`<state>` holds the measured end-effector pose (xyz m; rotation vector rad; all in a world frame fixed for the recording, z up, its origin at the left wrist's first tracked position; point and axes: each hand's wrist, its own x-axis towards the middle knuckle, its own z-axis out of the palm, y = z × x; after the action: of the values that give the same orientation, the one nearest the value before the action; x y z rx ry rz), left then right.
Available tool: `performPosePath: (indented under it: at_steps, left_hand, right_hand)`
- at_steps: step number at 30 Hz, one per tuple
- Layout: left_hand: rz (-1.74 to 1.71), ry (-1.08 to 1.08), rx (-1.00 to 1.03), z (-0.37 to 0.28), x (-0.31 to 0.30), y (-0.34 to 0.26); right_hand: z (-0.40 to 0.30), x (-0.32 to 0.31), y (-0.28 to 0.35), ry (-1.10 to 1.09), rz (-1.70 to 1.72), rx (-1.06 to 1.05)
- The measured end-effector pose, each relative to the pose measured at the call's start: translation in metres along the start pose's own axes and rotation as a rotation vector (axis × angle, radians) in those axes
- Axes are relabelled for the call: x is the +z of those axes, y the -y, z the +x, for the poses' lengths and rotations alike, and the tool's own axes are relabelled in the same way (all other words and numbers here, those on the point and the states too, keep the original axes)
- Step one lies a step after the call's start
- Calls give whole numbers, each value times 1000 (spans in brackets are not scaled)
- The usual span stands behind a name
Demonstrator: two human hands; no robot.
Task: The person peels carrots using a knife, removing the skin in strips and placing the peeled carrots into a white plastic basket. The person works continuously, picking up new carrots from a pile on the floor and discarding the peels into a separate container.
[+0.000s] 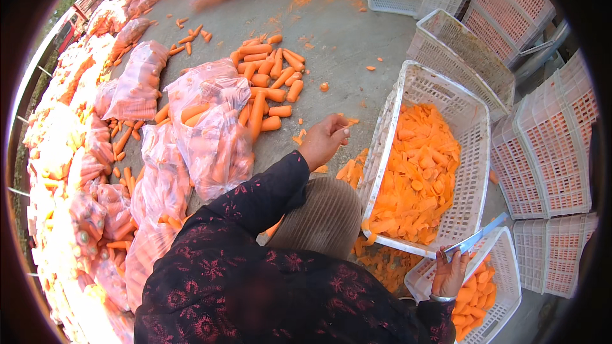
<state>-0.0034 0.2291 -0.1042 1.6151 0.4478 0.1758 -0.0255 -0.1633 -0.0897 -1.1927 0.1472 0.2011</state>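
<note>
My left hand (325, 140) is raised over the concrete floor, between the whole carrots and the large crate; its fingers are curled, and an orange scrap shows just past the fingertips, whether held or lying on the floor I cannot tell. In my right hand (450, 274) is a knife with a long metal blade (478, 235), above the near corner where two crates meet. The large white plastic crate (473, 172) holds carrot peelings and cut ends (416, 172). The smaller white crate (511, 267) beside my right hand holds peeled carrot pieces (473, 296).
Whole carrots (267, 81) spill from a clear plastic bag (210, 138) on the left, with many more filled bags (138, 81) beyond. Stacked plastic crates (545, 153) line the right side. Peelings (389, 267) lie on the floor by my knee (320, 215).
</note>
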Motion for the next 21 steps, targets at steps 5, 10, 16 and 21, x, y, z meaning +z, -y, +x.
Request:
performPosePath:
  at_steps: [5,10,16,21]
  left_hand:
    - [692,-231,-308,32,-93,181]
    - [1090,-317,-284,73,-123,222]
    - [1290,-419,-82,156,-157,255]
    - [1372,-316,-114,188,-165,282]
  right_hand:
    - [6,19,-12,-155,-124,63]
    - [19,26,-27,-173,-171,139]
    - [46,60,-27,-131,-275,143]
    - [51,73,-26,-159,-316,180]
